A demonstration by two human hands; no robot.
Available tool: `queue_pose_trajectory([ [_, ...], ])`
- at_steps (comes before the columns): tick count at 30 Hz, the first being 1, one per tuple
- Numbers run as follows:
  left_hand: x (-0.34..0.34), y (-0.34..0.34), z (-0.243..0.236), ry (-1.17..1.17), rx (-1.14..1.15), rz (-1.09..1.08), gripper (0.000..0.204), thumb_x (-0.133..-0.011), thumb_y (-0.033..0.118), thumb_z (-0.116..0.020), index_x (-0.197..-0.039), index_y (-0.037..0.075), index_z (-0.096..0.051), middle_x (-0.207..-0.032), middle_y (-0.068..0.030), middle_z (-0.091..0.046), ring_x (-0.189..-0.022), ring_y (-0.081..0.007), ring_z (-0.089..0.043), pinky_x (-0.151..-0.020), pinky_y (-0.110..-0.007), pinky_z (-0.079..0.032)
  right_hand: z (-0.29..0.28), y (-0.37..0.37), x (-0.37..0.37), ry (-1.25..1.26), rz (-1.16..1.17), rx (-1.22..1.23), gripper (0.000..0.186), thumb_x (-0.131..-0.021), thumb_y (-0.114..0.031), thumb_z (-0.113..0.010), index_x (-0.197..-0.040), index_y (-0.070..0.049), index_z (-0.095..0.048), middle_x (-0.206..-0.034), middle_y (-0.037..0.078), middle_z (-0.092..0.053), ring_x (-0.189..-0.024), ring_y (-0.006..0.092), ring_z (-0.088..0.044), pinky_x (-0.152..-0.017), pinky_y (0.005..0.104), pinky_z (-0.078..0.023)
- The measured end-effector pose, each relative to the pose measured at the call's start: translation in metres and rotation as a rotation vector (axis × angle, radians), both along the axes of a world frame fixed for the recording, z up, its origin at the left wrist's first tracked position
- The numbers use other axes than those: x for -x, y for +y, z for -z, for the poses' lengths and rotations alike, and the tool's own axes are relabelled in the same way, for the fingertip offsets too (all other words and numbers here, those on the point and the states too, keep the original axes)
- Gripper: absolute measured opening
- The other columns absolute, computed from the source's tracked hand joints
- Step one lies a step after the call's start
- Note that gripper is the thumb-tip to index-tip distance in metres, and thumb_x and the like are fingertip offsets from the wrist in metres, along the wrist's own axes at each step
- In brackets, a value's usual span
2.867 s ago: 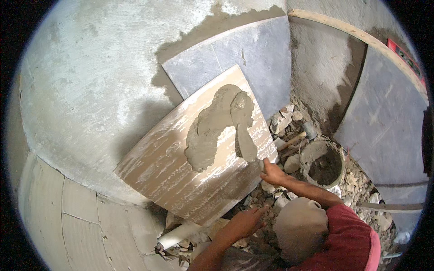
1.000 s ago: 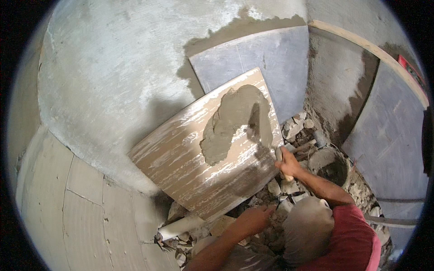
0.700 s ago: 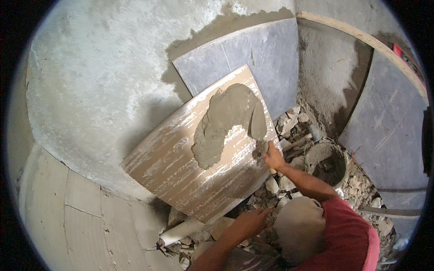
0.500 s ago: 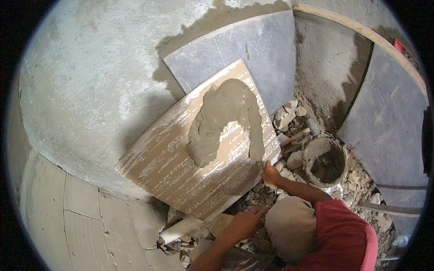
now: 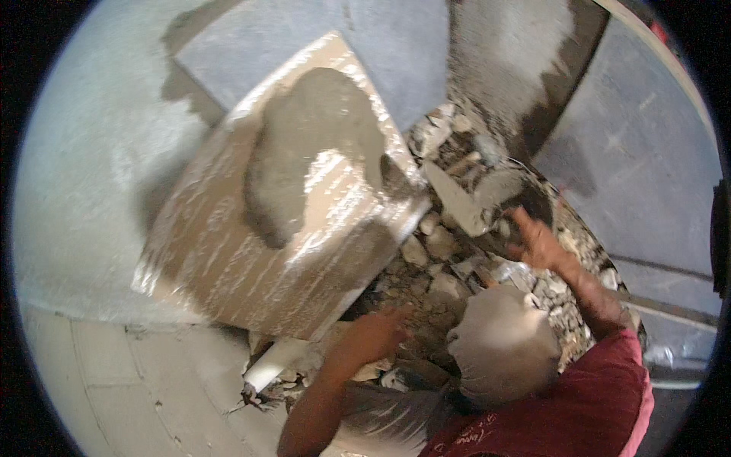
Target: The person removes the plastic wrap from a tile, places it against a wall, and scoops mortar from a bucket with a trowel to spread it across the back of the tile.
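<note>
Neither of my hands is in view. Below me a person in a grey cap (image 5: 502, 343) and red shirt (image 5: 556, 404) bends over the work. Their blurred right hand (image 5: 541, 244) is at the handle of a trowel (image 5: 453, 194), over a mortar bucket (image 5: 525, 198); the grip is unclear. Their left hand (image 5: 381, 327), also blurred, hangs over the rubble below a tilted tan tile (image 5: 205, 244). A broad, uneven layer of wet grey mortar (image 5: 282, 160) covers the upper middle of that tile's streaked face.
Grey slabs (image 5: 289, 38) stand at the back and right (image 5: 640, 152). Stone rubble (image 5: 434, 236) fills the middle, with a white pipe (image 5: 274, 362) low at left. Jointed pale blocks (image 5: 114, 381) lie lower left; a plastered wall (image 5: 91, 190) is behind.
The view has shifted, so the scene appears higher and farther left. The co-worker's right hand and the trowel have left the tile for the bucket. Their left hand appears higher.
</note>
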State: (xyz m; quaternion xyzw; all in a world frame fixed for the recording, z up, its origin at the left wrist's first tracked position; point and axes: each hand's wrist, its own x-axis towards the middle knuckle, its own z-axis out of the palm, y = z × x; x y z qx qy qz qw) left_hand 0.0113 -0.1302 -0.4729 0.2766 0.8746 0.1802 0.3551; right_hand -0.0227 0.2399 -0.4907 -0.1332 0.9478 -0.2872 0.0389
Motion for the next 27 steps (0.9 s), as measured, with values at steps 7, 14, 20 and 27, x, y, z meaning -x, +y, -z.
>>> queue_pose_trajectory([
  [7,0.086,0.065,0.070,-0.105,-0.199,-0.104,0.051,-0.091,0.033,-0.046,-0.129,0.000,-0.040,-0.124,-0.0213,-0.049,-0.113,-0.0348,-0.050,-0.095,-0.042,-0.039,-0.089,0.090,0.010,-0.106,0.009,-0.593,0.039,-0.076,-0.023,-0.065,-0.106,-0.006,-0.048,-0.094,0.018,-0.058,-0.084,0.0387,-0.057,-0.070,0.0462,-0.046],
  [14,0.153,0.174,0.176,-0.626,-0.869,-0.831,0.054,-0.093,0.043,-0.044,-0.123,-0.002,-0.047,-0.108,-0.0142,-0.057,-0.096,-0.0239,-0.055,-0.081,-0.036,-0.043,-0.075,0.090,0.047,-0.213,-0.164,-1.018,0.028,-0.080,-0.026,-0.058,-0.106,-0.013,-0.058,-0.076,0.013,-0.063,-0.072,0.0322,-0.064,-0.061,0.0433,-0.051],
  [20,0.149,0.226,0.182,-0.741,-0.961,-0.826,0.046,-0.092,0.036,-0.049,-0.120,0.000,-0.048,-0.096,-0.0061,-0.052,-0.082,-0.0170,-0.051,-0.073,-0.034,-0.044,-0.034,0.101,0.076,-0.403,-0.322,-1.044,0.029,-0.080,-0.032,-0.059,-0.088,-0.004,-0.058,-0.064,0.016,-0.060,-0.061,0.0326,-0.063,-0.055,0.0459,-0.049],
  [27,0.129,0.241,0.178,-0.594,-1.102,-0.723,0.049,-0.087,0.023,-0.058,-0.127,-0.001,-0.043,-0.099,-0.0067,-0.055,-0.092,-0.0159,-0.050,-0.078,-0.031,-0.042,0.018,0.118,0.062,-0.539,-0.403,-0.908,0.035,-0.082,-0.034,-0.054,-0.099,-0.004,-0.053,-0.068,0.019,-0.060,-0.067,0.0369,-0.062,-0.061,0.0480,-0.051],
])
